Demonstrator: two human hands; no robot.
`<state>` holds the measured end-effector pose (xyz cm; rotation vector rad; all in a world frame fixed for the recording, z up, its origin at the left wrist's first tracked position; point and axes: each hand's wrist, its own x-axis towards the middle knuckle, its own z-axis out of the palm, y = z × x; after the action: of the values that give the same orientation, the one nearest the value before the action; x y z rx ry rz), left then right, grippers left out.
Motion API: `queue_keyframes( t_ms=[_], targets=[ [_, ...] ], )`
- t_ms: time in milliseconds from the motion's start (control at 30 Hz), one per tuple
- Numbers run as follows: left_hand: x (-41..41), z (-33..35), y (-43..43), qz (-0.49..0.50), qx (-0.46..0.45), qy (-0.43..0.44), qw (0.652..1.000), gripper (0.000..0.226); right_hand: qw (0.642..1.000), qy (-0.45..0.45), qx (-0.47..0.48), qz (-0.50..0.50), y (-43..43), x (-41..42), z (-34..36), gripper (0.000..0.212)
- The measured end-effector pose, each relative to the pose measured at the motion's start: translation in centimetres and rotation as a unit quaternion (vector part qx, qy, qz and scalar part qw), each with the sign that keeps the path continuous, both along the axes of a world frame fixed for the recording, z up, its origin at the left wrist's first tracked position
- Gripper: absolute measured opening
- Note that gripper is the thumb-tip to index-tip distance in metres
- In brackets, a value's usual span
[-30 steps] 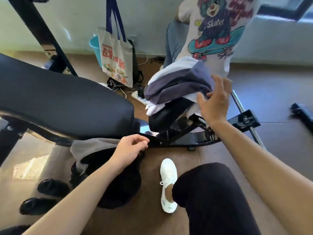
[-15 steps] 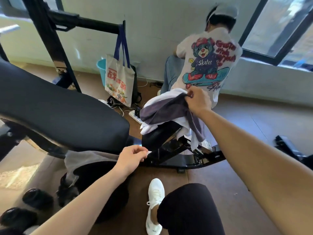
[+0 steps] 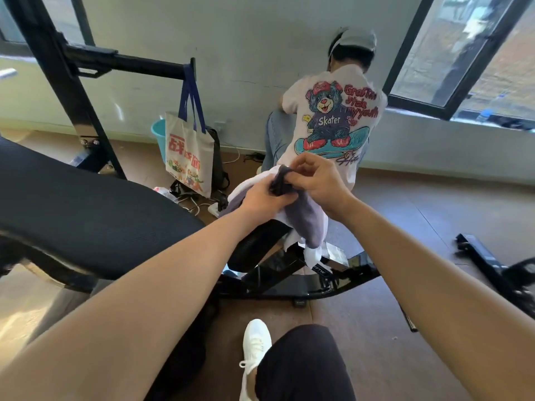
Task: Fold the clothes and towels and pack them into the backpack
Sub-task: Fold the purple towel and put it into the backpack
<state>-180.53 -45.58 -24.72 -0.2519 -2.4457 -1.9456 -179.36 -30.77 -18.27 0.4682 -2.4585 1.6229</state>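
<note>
**Q:** Where is the grey garment [image 3: 305,224], and how is it held?

**A:** It is draped over the seat pad [image 3: 254,250], on top of a white cloth [image 3: 313,255]. The left hand [image 3: 262,199] and right hand [image 3: 320,180] both pinch one bunched edge above the pad, close together, probably to find a corner for folding.

**Q:** Its axis?

**A:** The long axis runs from the pinched edge down the pad's right side, and the free end hangs downward.

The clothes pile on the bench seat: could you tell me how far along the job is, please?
Done: nothing looks folded; the clothes pile lies rumpled on the bench seat. In hand: left hand and right hand pinch its dark grey cloth. Left: folding and packing.
</note>
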Motion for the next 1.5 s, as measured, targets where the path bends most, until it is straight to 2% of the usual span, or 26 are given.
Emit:
queue_keyframes(
  t_ms=[67,167,267,333,400,467,567,600,667,733,833,867,933,1033,1100,1167,1200,1233,1367,1433,1500],
  targets=[
    [0.0,0.1,-0.5,0.043,0.013,-0.003,0.999,0.012,0.999,-0.019,-0.02,0.022,0.2,0.6,-0.1,0.021],
    [0.8,0.4,-2.2,0.117,0.105,-0.054,0.986,0.014,0.998,-0.038,0.028,-0.047,1.4,0.5,-1.7,0.049],
    [2.6,1.0,-4.3,0.15,0.243,-0.087,0.954,0.012,0.977,-0.052,0.198,-0.06,2.6,-0.2,-5.0,0.075],
    [4.0,1.3,-6.2,0.164,0.279,-0.101,0.941,0.008,0.946,-0.059,0.317,-0.035,2.9,-1.1,-7.1,0.083],
    [5.1,1.1,-8.2,0.167,0.288,-0.1,0.937,0.007,0.916,-0.079,0.392,-0.013,2.8,-2.0,-8.6,0.085],
    [6.1,1.0,-9.9,0.185,0.258,-0.088,0.944,0.007,0.89,-0.106,0.442,-0.014,2.5,-2.6,-9.7,0.085],
    [7.6,0.5,-12.3,0.186,0.234,-0.093,0.95,0.007,0.866,-0.124,0.482,-0.047,1.3,-2.5,-10.5,0.086],
    [8.2,0.3,-13.1,0.175,0.235,-0.111,0.95,0.017,0.864,-0.12,0.486,-0.06,0.6,-1.9,-10.5,0.085],
    [9.9,0.1,-14.8,0.13,0.233,-0.163,0.95,0.037,0.872,-0.109,0.471,-0.079,-1.4,-0.2,-10.2,0.079],
    [12.4,0.2,-16.2,0.051,0.227,-0.226,0.946,0.041,0.908,-0.086,0.405,-0.059,-4.2,2.2,-10.4,0.071],
    [16.2,0.3,-17.4,-0.012,0.277,-0.25,0.928,0.039,0.969,-0.073,0.225,0.074,-8.8,7.3,-10.0,0.061],
    [17.0,0.0,-18.1,0.002,0.3,-0.248,0.921,0.043,0.97,-0.111,0.164,0.138,-10.2,9.3,-9.6,0.06],
    [18.6,-0.4,-19.4,0.005,0.307,-0.256,0.917,0.052,0.945,-0.195,0.073,0.253,-12.5,12.6,-9.2,0.063],
    [21.5,-0.4,-20.9,-0.065,0.247,-0.326,0.91,0.069,0.911,-0.256,0.001,0.324,-15.2,16.0,-10.5,0.055],
    [23.5,-0.7,-21.5,-0.085,0.159,-0.316,0.931,0.053,0.908,-0.265,-0.011,0.325,-16.5,17.7,-11.9,0.039],
    [25.6,-1.2,-22.3,-0.083,0.02,-0.241,0.967,0.019,0.923,-0.236,0.016,0.304,-17.1,18.8,-13.7,0.02],
    [26.5,-2.1,-23.0,-0.089,-0.038,-0.215,0.972,0.013,0.932,-0.213,0.042,0.29,-17.2,19.3,-14.5,0.016],
    [27.6,-3.1,-23.7,-0.08,-0.082,-0.206,0.972,0.018,0.939,-0.192,0.063,0.277,-17.2,19.8,-15.3,0.014],
    [32.0,-8.2,-25.4,0.017,-0.231,-0.116,0.966,0.052,0.958,-0.146,0.087,0.233,-16.6,22.5,-17.9,0.011],
    [34.1,-11.1,-25.9,0.091,-0.29,-0.087,0.949,0.05,0.964,-0.141,0.082,0.21,-16.2,23.5,-18.9,0.013],
    [35.9,-13.5,-26.5,0.182,-0.329,-0.09,0.922,0.035,0.97,-0.127,0.087,0.19,-15.9,23.7,-19.5,0.015]
  ],
)
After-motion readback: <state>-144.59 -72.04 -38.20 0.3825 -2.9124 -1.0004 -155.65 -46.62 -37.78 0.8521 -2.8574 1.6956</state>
